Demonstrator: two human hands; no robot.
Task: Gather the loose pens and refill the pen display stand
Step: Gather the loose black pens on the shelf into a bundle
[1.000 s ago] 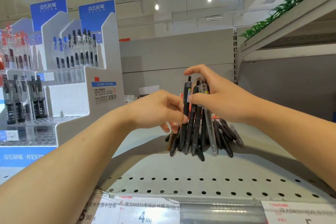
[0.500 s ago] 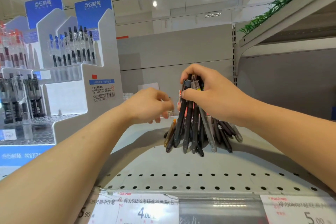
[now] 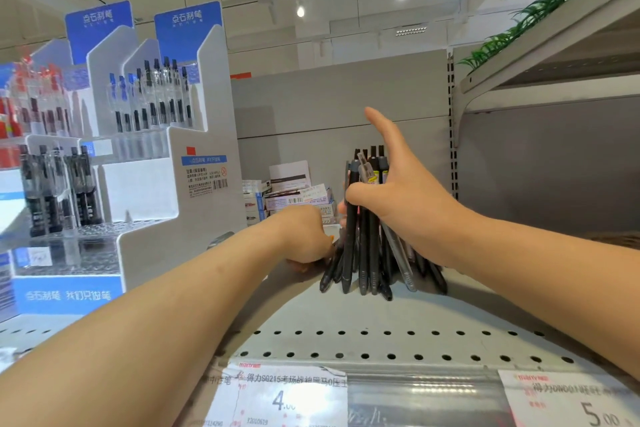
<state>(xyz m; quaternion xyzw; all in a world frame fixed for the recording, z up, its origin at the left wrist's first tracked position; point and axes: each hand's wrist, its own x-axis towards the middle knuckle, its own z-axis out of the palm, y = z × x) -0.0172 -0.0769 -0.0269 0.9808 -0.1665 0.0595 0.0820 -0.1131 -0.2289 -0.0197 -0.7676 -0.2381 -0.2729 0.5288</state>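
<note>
The fingers (image 3: 353,199) of the right hand (image 3: 405,198) are curled round the upper part of a bundle of pens (image 3: 367,239), with the index finger stretched upward and away from the bundle. The pens are held nearly upright, their tips resting on the grey perforated shelf (image 3: 346,319) and splayed out at the bottom; most are black, and a clear-barrelled one is seen near the top. More pens are glimpsed lying on the shelf behind the bundle, partly hidden by the right wrist. The left hand (image 3: 304,236) is placed low at the left side of the bundle, its fingers bent inward against the lower barrels; whether a pen is actually pinched there cannot be told.

The white and blue pen display stand (image 3: 166,191) is set to the left on the same shelf, well apart from the bundle, with rows of pens stood in its upper tiers. Small boxes (image 3: 294,198) are stacked at the back of the shelf. Price labels (image 3: 284,395) are fixed along the front edge.
</note>
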